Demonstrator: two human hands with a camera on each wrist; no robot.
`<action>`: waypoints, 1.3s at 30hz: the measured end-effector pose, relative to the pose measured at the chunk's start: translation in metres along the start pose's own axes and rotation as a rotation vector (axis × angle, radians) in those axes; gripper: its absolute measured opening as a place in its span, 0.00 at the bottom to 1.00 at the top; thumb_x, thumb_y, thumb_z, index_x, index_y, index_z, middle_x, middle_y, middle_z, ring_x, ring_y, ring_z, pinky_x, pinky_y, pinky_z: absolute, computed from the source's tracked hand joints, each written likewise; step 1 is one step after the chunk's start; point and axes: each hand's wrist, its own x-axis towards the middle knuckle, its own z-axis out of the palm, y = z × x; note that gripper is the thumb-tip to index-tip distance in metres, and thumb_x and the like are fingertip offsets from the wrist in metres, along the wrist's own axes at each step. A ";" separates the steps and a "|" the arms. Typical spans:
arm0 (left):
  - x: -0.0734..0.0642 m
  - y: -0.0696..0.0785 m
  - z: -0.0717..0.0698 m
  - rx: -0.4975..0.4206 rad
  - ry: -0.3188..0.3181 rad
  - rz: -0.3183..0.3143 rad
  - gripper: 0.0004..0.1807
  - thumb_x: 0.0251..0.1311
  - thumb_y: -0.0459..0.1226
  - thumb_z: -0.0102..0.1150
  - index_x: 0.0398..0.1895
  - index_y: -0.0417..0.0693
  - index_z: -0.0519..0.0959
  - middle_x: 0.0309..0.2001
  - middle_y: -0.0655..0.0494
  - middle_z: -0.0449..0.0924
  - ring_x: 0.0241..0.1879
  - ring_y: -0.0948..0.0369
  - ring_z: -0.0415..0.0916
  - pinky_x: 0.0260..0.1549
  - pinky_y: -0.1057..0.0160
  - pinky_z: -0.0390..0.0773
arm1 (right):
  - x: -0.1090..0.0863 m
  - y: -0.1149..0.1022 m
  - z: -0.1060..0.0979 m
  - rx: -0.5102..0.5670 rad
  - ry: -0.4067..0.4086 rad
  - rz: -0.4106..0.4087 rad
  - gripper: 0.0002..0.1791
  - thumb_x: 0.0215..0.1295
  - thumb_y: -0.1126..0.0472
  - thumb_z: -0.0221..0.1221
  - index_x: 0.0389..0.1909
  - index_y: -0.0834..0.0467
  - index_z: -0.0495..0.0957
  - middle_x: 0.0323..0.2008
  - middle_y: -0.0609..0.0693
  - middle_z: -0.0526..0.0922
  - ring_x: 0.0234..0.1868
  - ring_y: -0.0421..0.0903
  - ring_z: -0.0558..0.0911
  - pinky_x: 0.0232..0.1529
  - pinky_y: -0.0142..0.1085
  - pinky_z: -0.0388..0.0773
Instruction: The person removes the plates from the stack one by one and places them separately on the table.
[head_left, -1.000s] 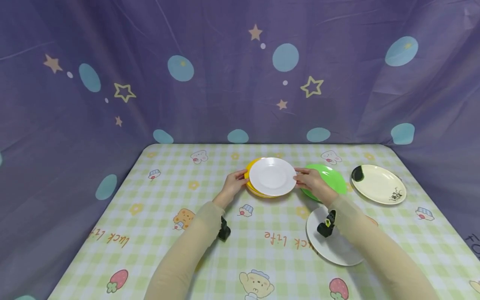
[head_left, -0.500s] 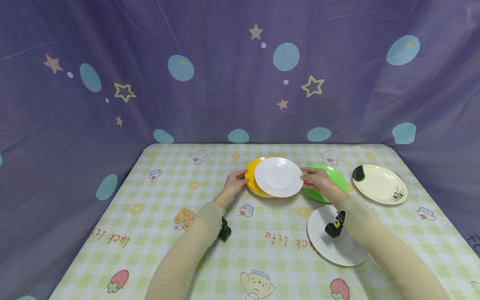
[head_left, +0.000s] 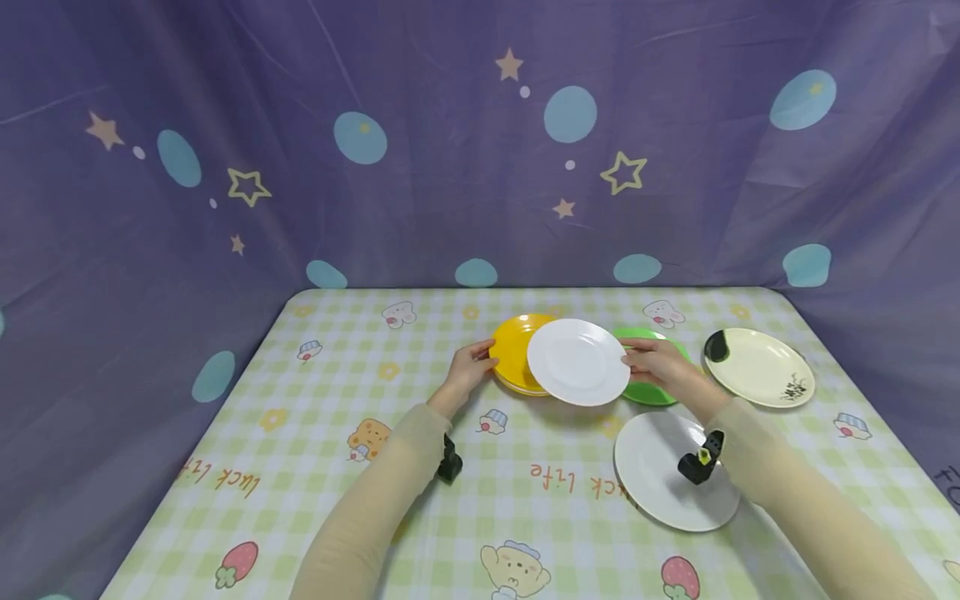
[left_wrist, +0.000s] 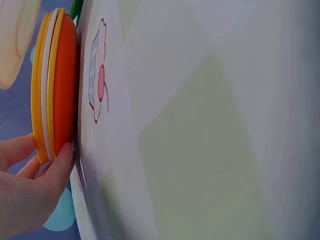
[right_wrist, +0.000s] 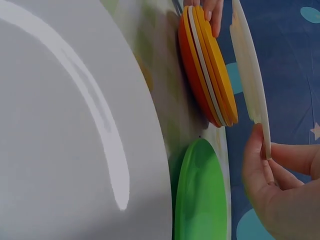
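My right hand [head_left: 670,372] pinches the rim of a small white plate [head_left: 577,362], held above the table and overlapping the right part of a plate stack [head_left: 512,350] in the head view. Yellow tops this stack; the right wrist view shows yellow and white layers with an orange-red plate [right_wrist: 189,67] lowest. Between that stack and the raised plate [right_wrist: 252,75] there is a visible gap. At the stack's left edge, my left hand [head_left: 462,377] grips the rim, its fingers [left_wrist: 61,165] and thumb around the edge.
A green plate [head_left: 651,393] lies right of the stack, partly hidden by my right hand. Nearer me is a large white plate [head_left: 652,475], under my right wrist. At far right sits a cream plate [head_left: 757,367] with dark markings. A checked cloth [head_left: 315,517] covers the table.
My right hand has drawn the small white plate to the right and slightly toward me, uncovering more of the yellow plate. My left hand has stayed at the stack's edge.
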 end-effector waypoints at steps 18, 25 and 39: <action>-0.002 0.002 -0.001 0.008 0.002 -0.014 0.21 0.57 0.30 0.52 0.56 0.45 0.69 0.59 0.49 0.65 0.59 0.56 0.62 0.53 0.63 0.69 | -0.028 0.002 -0.034 -0.150 0.047 0.066 0.31 0.62 0.68 0.49 0.64 0.68 0.49 0.27 0.39 0.78 0.29 0.36 0.79 0.36 0.31 0.79; -0.003 0.003 0.000 0.008 0.002 -0.016 0.21 0.57 0.30 0.52 0.56 0.44 0.70 0.59 0.48 0.65 0.59 0.56 0.62 0.53 0.63 0.69 | -0.037 0.007 -0.047 -0.175 0.038 0.041 0.32 0.61 0.69 0.48 0.64 0.71 0.47 0.27 0.37 0.77 0.30 0.35 0.79 0.36 0.30 0.78; -0.003 0.002 0.000 0.002 -0.004 -0.004 0.21 0.57 0.30 0.52 0.56 0.44 0.69 0.59 0.48 0.66 0.58 0.56 0.62 0.52 0.63 0.70 | -0.056 0.015 -0.073 -0.245 0.036 0.048 0.33 0.62 0.64 0.50 0.64 0.70 0.47 0.31 0.33 0.76 0.33 0.34 0.77 0.36 0.30 0.78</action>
